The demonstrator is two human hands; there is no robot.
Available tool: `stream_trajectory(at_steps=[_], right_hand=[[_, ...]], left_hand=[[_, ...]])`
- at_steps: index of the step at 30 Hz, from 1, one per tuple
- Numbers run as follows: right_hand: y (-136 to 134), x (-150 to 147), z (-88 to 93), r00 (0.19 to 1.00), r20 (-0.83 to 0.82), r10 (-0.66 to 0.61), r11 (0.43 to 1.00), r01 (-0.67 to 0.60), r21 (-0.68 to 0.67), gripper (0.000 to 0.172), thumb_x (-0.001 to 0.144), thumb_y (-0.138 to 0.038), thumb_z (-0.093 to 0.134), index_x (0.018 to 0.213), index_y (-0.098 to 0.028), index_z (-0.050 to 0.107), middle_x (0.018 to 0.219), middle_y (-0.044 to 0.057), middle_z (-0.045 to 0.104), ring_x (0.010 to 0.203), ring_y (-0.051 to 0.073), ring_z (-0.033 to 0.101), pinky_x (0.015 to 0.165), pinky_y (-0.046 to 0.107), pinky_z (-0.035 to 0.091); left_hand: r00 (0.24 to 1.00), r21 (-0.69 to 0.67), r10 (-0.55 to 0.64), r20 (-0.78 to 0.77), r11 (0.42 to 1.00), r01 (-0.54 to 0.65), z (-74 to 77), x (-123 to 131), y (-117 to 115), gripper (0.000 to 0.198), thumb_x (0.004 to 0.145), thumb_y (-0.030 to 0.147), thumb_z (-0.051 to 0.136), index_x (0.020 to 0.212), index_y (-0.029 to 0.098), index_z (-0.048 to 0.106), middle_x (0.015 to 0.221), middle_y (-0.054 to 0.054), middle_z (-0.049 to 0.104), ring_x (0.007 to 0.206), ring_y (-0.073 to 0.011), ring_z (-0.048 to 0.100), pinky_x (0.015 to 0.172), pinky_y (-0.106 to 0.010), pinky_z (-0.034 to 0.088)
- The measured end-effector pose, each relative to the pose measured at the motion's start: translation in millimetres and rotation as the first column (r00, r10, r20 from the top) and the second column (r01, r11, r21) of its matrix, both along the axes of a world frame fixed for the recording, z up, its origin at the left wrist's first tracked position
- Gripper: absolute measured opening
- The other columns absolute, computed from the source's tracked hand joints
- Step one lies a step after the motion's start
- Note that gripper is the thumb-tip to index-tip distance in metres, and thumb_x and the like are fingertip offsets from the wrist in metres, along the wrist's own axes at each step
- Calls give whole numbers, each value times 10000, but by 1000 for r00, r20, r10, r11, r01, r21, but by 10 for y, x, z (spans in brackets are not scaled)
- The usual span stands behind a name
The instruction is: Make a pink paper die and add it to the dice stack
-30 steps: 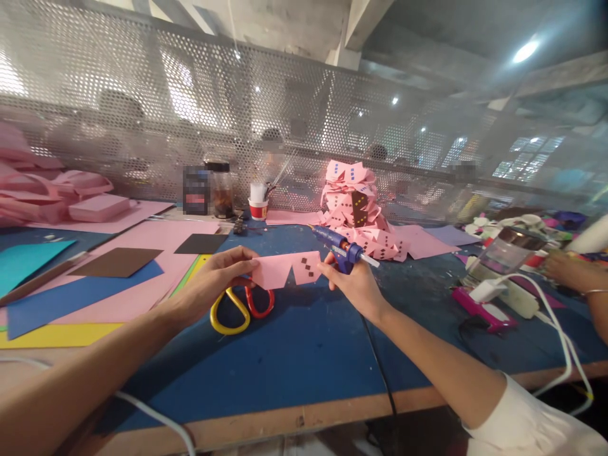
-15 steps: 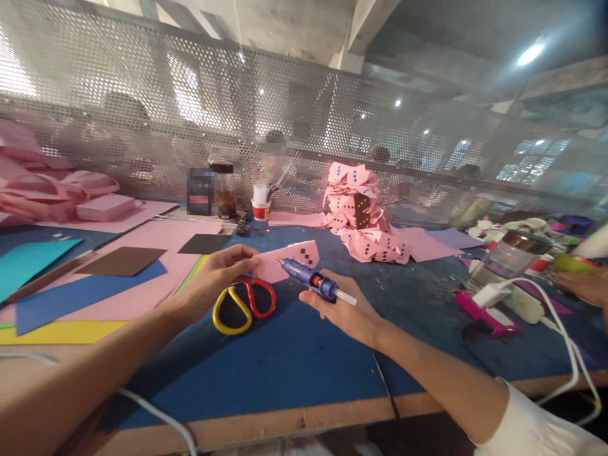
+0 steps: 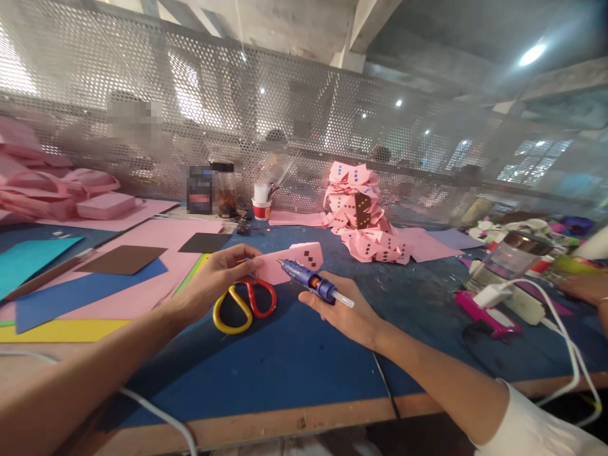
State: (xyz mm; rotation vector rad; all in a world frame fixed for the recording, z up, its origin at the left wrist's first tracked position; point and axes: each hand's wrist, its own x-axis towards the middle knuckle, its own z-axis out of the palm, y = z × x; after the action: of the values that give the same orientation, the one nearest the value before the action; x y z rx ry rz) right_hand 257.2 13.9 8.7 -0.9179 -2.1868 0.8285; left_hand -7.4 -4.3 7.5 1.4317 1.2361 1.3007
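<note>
My left hand (image 3: 227,269) pinches one end of a pink paper strip (image 3: 272,268), whose far end carries small dark diamond marks. In my right hand (image 3: 342,310) is a blue hot glue gun (image 3: 308,278), with a clear glue stick poking out of its back. The gun's nozzle points left, in front of the strip; whether it touches the paper I cannot tell. Just below my left hand lie scissors with one yellow and one red handle (image 3: 261,300); their blades are hidden.
Coloured sheets (image 3: 95,294) cover the left side. Folded pink pieces with printed marks are stacked (image 3: 354,212) at the back. A lidded jar (image 3: 510,256), a magenta power strip (image 3: 489,316) and white cables stand right. Another person's hand (image 3: 582,285) shows at the right edge.
The pink strip's far end has shifted slightly right and its marked face shows a little more. The glue gun and both hands stay almost in place.
</note>
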Motion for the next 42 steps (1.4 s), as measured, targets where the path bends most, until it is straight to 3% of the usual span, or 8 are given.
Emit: stream_trajectory(at_steps=[23, 42], right_hand=[[9, -15, -20, 999, 41, 5, 997, -8, 75, 289, 899, -430, 658, 782, -203, 525, 639, -39, 523, 538, 97, 463, 512, 211, 355], [10, -18, -35, 999, 45, 2, 995, -6, 102, 308, 899, -441, 657, 755, -207, 517, 633, -35, 545, 543, 106, 481, 521, 218, 351]], left_hand=[[998, -27, -39, -57, 999, 37, 32, 18, -35, 288, 820, 460, 726, 936, 202, 668, 834, -13, 705, 770, -185, 666, 780, -327, 527], [997, -17, -53, -64, 998, 52, 8, 11, -21, 305, 817, 473, 726, 937, 198, 665, 860, -32, 707, 790, -201, 662, 790, -339, 532]])
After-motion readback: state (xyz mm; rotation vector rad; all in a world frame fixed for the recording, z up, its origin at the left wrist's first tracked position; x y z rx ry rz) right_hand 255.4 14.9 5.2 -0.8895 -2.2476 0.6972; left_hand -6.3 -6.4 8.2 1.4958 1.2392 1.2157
